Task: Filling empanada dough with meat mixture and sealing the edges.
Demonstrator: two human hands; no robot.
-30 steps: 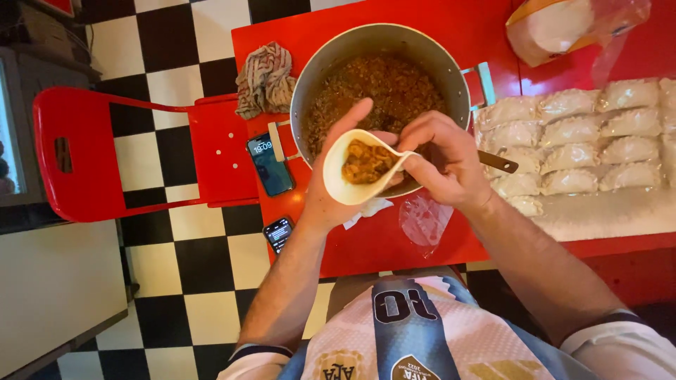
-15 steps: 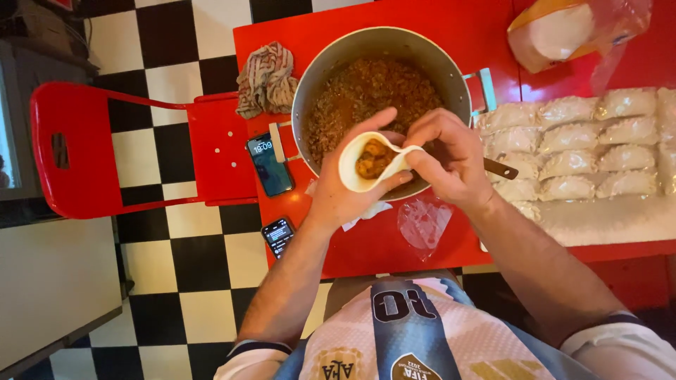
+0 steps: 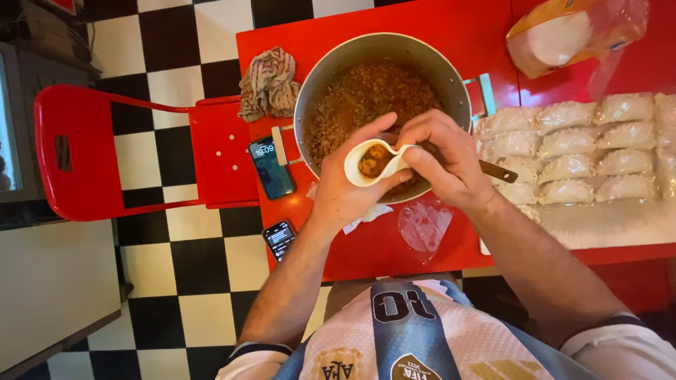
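Left hand point(image 3: 345, 193) cups filled dough round point(image 3: 373, 163) just over near rim of pot point(image 3: 317, 77). Right hand point(image 3: 447, 158) pinches its edge shut. Finished pastries point(image 3: 584, 151) right of pot.

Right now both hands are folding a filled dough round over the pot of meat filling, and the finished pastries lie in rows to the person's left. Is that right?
Not quite. In the head view the pastries lie to the person's right, not the left. The rest holds: the left hand and right hand fold the filled dough round over the pot of meat filling.

dough disc point(image 3: 373, 163) folded tighter, edges closing
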